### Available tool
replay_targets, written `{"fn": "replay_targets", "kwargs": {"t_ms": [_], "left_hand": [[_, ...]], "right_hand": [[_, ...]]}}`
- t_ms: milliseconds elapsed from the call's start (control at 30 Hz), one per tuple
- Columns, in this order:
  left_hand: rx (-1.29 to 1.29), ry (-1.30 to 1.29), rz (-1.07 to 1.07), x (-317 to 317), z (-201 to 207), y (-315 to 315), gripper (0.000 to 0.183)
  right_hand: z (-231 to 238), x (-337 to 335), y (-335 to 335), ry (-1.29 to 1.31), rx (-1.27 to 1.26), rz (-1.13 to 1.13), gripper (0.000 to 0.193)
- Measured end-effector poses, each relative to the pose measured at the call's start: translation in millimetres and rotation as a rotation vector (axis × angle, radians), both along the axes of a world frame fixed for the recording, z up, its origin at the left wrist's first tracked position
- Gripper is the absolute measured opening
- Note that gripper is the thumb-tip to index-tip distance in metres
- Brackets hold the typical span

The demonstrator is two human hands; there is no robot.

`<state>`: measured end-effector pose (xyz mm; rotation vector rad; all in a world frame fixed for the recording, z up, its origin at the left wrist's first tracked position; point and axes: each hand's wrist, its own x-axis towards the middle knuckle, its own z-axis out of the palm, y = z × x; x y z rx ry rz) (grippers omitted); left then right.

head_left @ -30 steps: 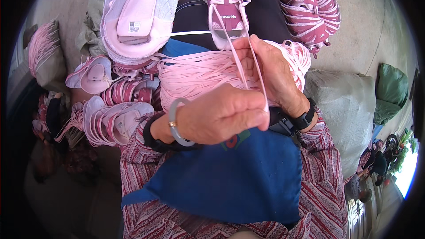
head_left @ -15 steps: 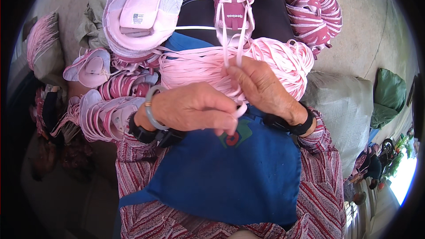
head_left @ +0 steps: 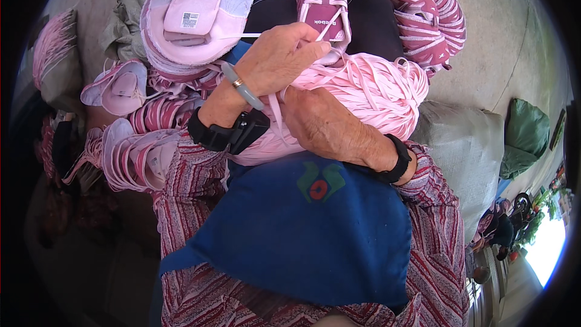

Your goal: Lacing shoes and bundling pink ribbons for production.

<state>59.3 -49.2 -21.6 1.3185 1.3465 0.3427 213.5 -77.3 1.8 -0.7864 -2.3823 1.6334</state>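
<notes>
A dark-pink upper [head_left: 325, 12] with pale pink lacing lies at the top centre, its tongue end toward me. My left hand [head_left: 284, 57], a grey bangle on its wrist, reaches across to it and pinches a pale shoelace [head_left: 330, 25] at the tongue. Lower and to the right, my right hand [head_left: 327, 122] is closed, its fingertips partly hidden under my left wrist. A strip of pink lace [head_left: 276, 115] hangs at those fingertips. Beneath both hands spreads a thick bundle of pink shoelaces [head_left: 387, 94] across my lap.
Stacked pale uppers [head_left: 200, 42] lie at the upper left, more uppers [head_left: 145, 157] below them. Another pile of striped pink uppers [head_left: 426, 21] sits at the upper right. A grey sack [head_left: 460, 151] and a green bag [head_left: 528, 136] stand to the right. A blue apron [head_left: 290, 230] covers my front.
My left hand has moved up and right, from above the apron to the upper's tongue. My right hand has shifted left and down, away from the laces near the upper.
</notes>
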Motion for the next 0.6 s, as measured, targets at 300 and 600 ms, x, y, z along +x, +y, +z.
{"fn": "replay_targets", "kwargs": {"t_ms": [300, 600], "left_hand": [[-0.341, -0.736, 0.458, -7, 18, -11, 0.033], [-0.337, -0.693, 0.079, 14, 48, -33, 0.038]], "right_hand": [[16, 35, 30, 0.073, -0.269, -0.037, 0.022], [-17, 17, 42, 0.385, -1.179, -0.733, 0.031]]}}
